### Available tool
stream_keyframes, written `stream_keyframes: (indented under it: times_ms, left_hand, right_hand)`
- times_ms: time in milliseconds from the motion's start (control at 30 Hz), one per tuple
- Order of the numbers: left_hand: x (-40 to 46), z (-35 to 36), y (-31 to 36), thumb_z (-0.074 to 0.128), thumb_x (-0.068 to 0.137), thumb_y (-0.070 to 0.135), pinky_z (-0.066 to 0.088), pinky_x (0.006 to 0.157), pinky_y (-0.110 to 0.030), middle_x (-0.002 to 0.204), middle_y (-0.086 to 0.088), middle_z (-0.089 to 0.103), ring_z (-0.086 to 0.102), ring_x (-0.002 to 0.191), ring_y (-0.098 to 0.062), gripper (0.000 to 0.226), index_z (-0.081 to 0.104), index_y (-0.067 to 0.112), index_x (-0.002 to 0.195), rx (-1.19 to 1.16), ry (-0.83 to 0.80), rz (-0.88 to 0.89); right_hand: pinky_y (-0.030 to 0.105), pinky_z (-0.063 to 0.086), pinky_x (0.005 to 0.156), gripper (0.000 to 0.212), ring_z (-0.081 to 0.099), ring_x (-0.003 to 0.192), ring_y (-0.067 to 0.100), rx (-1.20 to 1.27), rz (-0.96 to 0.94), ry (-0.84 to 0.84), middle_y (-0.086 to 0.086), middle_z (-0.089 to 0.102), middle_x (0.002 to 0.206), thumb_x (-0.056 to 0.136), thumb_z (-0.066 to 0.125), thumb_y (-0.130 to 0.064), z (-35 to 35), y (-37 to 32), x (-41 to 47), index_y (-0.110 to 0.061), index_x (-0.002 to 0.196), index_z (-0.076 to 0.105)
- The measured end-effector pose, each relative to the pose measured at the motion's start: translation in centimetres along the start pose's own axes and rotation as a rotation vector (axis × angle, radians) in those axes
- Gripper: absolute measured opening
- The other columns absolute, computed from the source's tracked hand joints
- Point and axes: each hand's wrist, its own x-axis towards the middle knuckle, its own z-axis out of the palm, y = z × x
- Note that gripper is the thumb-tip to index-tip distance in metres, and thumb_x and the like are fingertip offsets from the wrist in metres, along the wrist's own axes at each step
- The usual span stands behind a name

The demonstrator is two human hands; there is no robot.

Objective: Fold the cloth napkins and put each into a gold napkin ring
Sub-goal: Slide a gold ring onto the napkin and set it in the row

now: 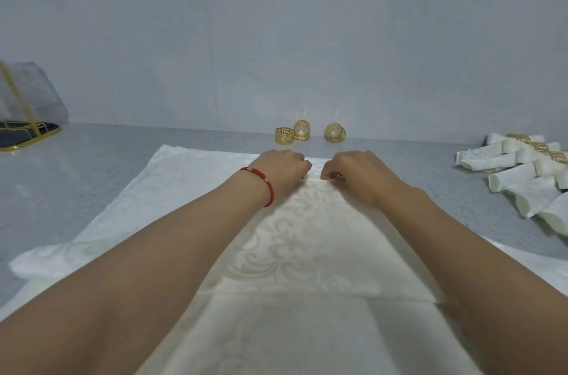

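Mia: The two bare arms are closest to us, and the cream napkin (307, 251) lies flat under them on the grey counter (92, 177).

Ben: Where do the arms go?

Mia: They reach out to the far edge of the napkin. The left hand (281, 170) and the right hand (353, 171) sit close together there. The fingers of both are curled, and they pinch that far edge.

Ben: Why hold it right there?

Mia: I think they want to pull the edge back and make a fold. Two hands side by side keep the edge straight.

Ben: What is the red thing?

Mia: A red bracelet (264, 182) on the left wrist.

Ben: I see shiny things past the hands!

Mia: Three gold rings (301, 130) wait by the wall, just beyond the napkin. They are near, so one is easy to grab when the fold is done.

Ben: And the white rolls on the right?

Mia: Those are finished napkins (522, 171), each in a gold ring. They sit well apart, out of the way.

Ben: So there is more to do?

Mia: Yes, I think three rings are not yet filled
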Motion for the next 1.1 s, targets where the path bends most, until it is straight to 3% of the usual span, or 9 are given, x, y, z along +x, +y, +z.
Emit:
stream_keyframes:
  times_ms: [133,233,333,433,567,667,767,933,1100]
  left_hand:
    - [-1.2,2.3,-0.3,0.057,0.088,0.006,0.052,0.073,-0.034,0.093,0.002,0.066,0.063,0.089,-0.027,0.023,0.070,0.024,0.093,-0.317,0.171,-0.237]
    - [-1.9,3.6,-0.2,0.066,0.092,0.018,0.051,0.087,-0.029,0.092,0.005,0.074,0.065,0.090,-0.016,0.018,0.075,0.026,0.105,-0.723,0.373,-0.529]
    - [-1.9,3.7,-0.7,0.068,0.091,0.015,0.052,0.089,-0.028,0.096,0.005,0.074,0.067,0.085,-0.012,0.020,0.076,0.022,0.108,-0.850,0.419,-0.566]
    - [-1.3,4.1,-1.0,0.067,0.092,0.009,0.050,0.096,-0.032,0.115,-0.003,0.069,0.066,0.100,-0.021,0.021,0.076,0.014,0.110,-0.711,0.335,-0.519]
    - [-1.1,3.7,-0.9,0.063,0.091,0.002,0.043,0.076,-0.039,0.097,-0.004,0.060,0.051,0.100,-0.029,0.018,0.071,0.014,0.080,-0.406,0.213,-0.450]
    - [-1.5,2.9,-0.6,0.057,0.097,0.012,0.033,0.081,-0.039,0.099,0.002,0.058,0.046,0.104,-0.024,0.011,0.066,0.019,0.095,-0.256,0.199,-0.448]
    - [-2.3,2.7,-0.1,0.059,0.086,0.003,0.028,0.078,-0.038,0.089,0.007,0.060,0.051,0.095,-0.022,0.021,0.057,0.023,0.091,-0.109,0.260,-0.400]
    - [-3.3,1.4,0.3,0.056,0.075,-0.008,0.030,0.085,-0.038,0.095,0.005,0.061,0.054,0.094,-0.022,0.036,0.059,0.024,0.092,-0.059,0.227,-0.295]
    - [-4.1,0.9,0.1,0.060,0.083,0.002,0.038,0.084,-0.033,0.100,0.007,0.061,0.059,0.096,-0.019,0.023,0.067,0.023,0.088,-0.213,0.147,-0.277]
  right_hand:
    - [0.036,0.054,0.084,0.023,0.069,0.088,0.021,0.212,0.123,0.219,-0.005,0.079,0.090,0.093,0.061,-0.015,1.2,-0.3,-2.2,-0.025,0.098,0.080]
    - [0.031,0.055,0.081,0.021,0.070,0.082,0.012,0.434,0.316,0.285,-0.010,0.076,0.080,0.096,0.062,-0.023,1.6,-0.4,-2.1,-0.029,0.110,0.076]
    - [0.028,0.054,0.074,0.014,0.068,0.075,0.006,0.609,0.410,0.361,-0.012,0.072,0.071,0.093,0.067,-0.017,2.1,-0.1,-1.3,-0.021,0.101,0.078]
    - [0.026,0.046,0.076,0.013,0.062,0.082,0.010,0.566,0.387,0.329,-0.010,0.068,0.082,0.091,0.070,-0.014,2.5,0.0,-0.7,-0.018,0.098,0.080]
    - [0.034,0.036,0.088,0.009,0.041,0.104,0.015,0.331,0.342,0.224,-0.002,0.053,0.104,0.093,0.069,-0.022,2.9,0.4,-0.4,-0.023,0.093,0.078]
    - [0.037,0.031,0.085,0.007,0.055,0.100,0.018,0.263,0.320,0.200,-0.007,0.064,0.096,0.094,0.066,-0.023,2.3,0.3,-0.9,-0.023,0.087,0.069]
    - [0.038,0.044,0.087,0.012,0.061,0.083,0.018,0.237,0.214,0.231,-0.009,0.064,0.083,0.093,0.065,-0.014,1.5,-0.1,-2.1,-0.021,0.085,0.058]
    - [0.039,0.047,0.072,0.021,0.055,0.087,0.023,0.108,0.099,0.245,-0.004,0.059,0.092,0.093,0.065,-0.009,0.9,0.1,-3.6,-0.022,0.107,0.060]
    - [0.032,0.033,0.072,0.022,0.059,0.094,0.025,0.005,-0.017,0.149,-0.003,0.065,0.098,0.089,0.063,-0.005,0.3,0.4,-3.6,-0.022,0.099,0.075]
